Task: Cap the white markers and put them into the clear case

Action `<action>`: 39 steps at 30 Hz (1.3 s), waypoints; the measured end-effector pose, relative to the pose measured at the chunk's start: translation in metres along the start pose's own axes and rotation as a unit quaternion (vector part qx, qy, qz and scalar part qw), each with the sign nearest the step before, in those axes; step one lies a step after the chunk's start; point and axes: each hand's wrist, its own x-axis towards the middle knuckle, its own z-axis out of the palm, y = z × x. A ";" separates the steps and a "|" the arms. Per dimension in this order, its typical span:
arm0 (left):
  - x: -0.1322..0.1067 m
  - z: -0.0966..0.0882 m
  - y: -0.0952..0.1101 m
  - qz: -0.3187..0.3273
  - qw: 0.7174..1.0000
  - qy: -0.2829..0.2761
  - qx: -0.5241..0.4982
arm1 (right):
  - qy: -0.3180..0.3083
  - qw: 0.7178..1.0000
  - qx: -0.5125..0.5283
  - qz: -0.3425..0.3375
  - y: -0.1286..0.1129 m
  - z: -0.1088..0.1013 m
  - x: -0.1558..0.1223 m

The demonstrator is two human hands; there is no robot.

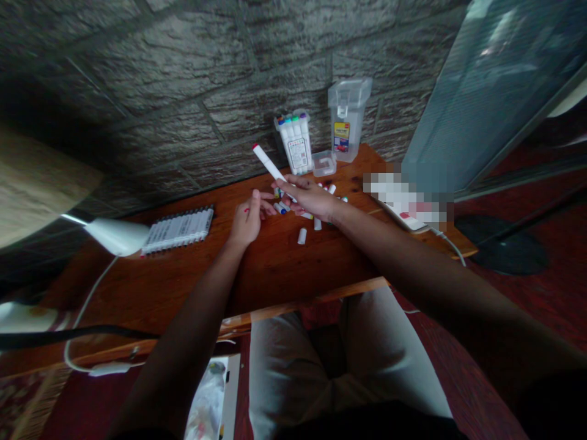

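My right hand (305, 194) is closed around a white marker (266, 161) with a red end, which points up and to the left above the desk. Close beside it, my left hand (249, 217) has its fingers apart and holds nothing; a red mark shows on its skin. Below and behind my right hand lie several loose caps and pens, partly hidden by the fingers. Nearer to me on the wood are a white cap (302, 236) and another white cap (317, 224). A blue-ended piece (282, 208) lies between the hands.
A clear case of markers (297, 143) stands against the stone wall, next to a small clear lid (324, 164) and a tall clear container (349, 119). A row of white markers (178, 230) lies at the left, near a lamp (117, 236). A partly blurred white object (403, 205) lies right.
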 end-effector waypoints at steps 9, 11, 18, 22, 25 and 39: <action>0.001 0.001 0.003 0.003 1.000 0.003 0.002 | -0.071 0.997 0.012 -0.021 -0.001 0.001 -0.002; 0.001 0.001 0.003 0.005 1.000 0.006 -0.001 | -0.064 0.998 0.023 -0.011 -0.002 0.001 -0.002; 0.001 0.000 -0.002 0.018 1.000 0.003 -0.002 | -0.049 0.998 0.025 -0.010 -0.001 0.000 -0.001; 0.001 0.000 -0.001 0.008 1.000 0.003 0.006 | -0.055 0.998 0.025 -0.006 0.001 0.001 -0.001; 0.001 0.001 0.001 0.002 1.000 0.006 0.003 | -0.058 0.998 0.025 0.001 -0.001 0.001 -0.002; 0.001 0.001 0.002 0.003 1.000 0.002 0.004 | -0.050 0.998 0.030 -0.034 -0.006 0.001 -0.005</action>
